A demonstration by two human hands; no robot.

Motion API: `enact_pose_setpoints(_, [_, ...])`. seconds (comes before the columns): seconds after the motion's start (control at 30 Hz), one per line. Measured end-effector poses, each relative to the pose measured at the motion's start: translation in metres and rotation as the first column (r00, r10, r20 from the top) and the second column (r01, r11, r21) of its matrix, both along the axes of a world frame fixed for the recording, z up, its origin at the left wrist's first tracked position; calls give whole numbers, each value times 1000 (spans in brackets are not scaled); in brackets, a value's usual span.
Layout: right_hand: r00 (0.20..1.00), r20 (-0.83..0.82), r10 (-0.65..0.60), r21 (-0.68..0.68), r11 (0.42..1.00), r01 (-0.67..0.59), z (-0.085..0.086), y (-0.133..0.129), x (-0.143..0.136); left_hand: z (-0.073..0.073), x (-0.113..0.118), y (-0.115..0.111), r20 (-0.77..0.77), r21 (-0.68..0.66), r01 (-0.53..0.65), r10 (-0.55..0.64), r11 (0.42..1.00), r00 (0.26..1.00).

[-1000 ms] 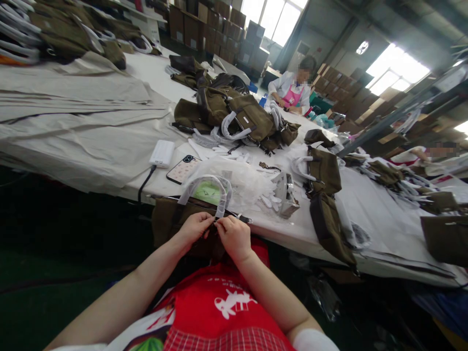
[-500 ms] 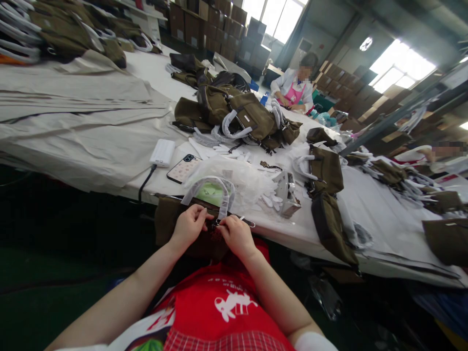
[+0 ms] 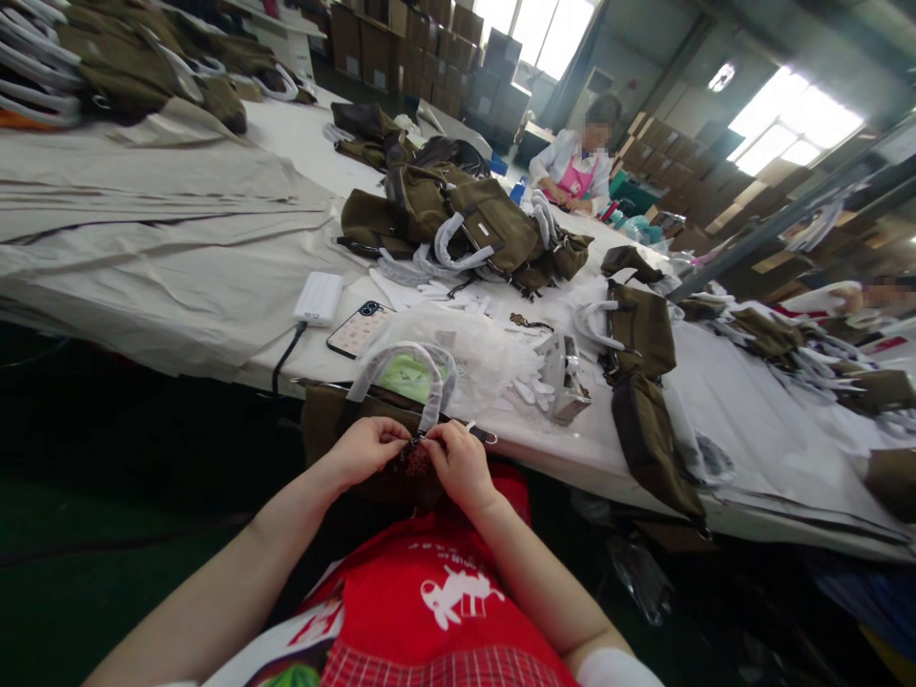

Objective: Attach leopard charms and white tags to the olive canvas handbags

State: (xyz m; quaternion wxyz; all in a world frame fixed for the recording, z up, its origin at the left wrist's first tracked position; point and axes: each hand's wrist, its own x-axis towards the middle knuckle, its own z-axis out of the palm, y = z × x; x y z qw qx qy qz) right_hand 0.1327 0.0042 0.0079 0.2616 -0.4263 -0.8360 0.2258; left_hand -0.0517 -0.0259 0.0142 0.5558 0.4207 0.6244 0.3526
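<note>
This is a factory workshop for bags: beyond the right grip (image 3: 460,463), a long white desk (image 3: 744,410) carries a heap of matching olive-brown bags (image 3: 505,234) with white-wrapped handles (image 3: 448,239). Farther from the grip, a co-worker (image 3: 547,162) in a pink apron (image 3: 574,181) is beside the desk, and brown cartons (image 3: 452,59) stand stacked near bright windows (image 3: 533,33).

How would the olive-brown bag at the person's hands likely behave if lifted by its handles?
The olive-brown bag would probably sag somewhat, since its body looks like cloth. Its handles likely hold their shape, as they arch upward; their plastic-looking wrapping may be slippery.
</note>
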Motion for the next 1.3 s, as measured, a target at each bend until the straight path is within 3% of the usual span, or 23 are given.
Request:
enact_pose_setpoints(0.1, [999, -11, 35, 1, 999, -35, 2, -1, 0, -2, 1, 2, 44, -29, 13, -11, 1000, 999])
enact_pose_setpoints(0.23, [995, -66, 68, -17, 997, -70, 8, 0, 2, -7, 10, 0, 242, 16, -29, 24, 999, 970])
enact_pose_setpoints(0.4, [995, -96, -41, -105, 994, 31, 10, 5, 0, -12, 24, -7, 394, 62, -110, 77, 992, 916])
enact_pose_setpoints(0.53, [986, -80, -147, -188, 974, 129, 6, 9, -7, -19, 26, -5, 302, 185, -114, 54, 976, 952])
enact_pose_setpoints(0.63, [986, -100, -134, -174, 978, 115, 7, 10, -10, -23, 23, -3, 189, 259, -71, 21, 963, 982])
enact_pose_setpoints(0.7, [979, -155, -130, -144, 984, 108, 10, 10, -11, -21, 21, -3, 60, 319, -86, 71, 944, 996])
enact_pose_setpoints(0.8, [937, -303, -171, -166, 978, 125, 15, 8, -11, -11, 17, -5, -163, 503, -124, 235, 855, 958])
enact_pose_setpoints(0.9, [893, -409, -186, -285, 956, 68, 17, 6, -13, 0, 17, -3, -223, 606, -7, 178, 795, 958])
enact_pose_setpoints(0.97, [872, -449, -196, -364, 931, 21, 17, 6, -14, 2, 20, 1, -189, 620, 33, 109, 784, 976])
enact_pose_setpoints(1.07, [835, -491, -247, -497, 867, -35, 21, 10, -8, 1, 24, 7, -43, 579, -29, 66, 815, 997])
enact_pose_setpoints(1.23, [840, -463, -282, -771, 596, -225, 35, 20, 19, 8, 19, 7, 293, 335, -150, 49, 930, 955])
enact_pose_setpoints(1.3, [845, -467, -260, -780, 572, -255, 37, 21, 27, 15, 15, 6, 306, 285, -154, 63, 946, 950])
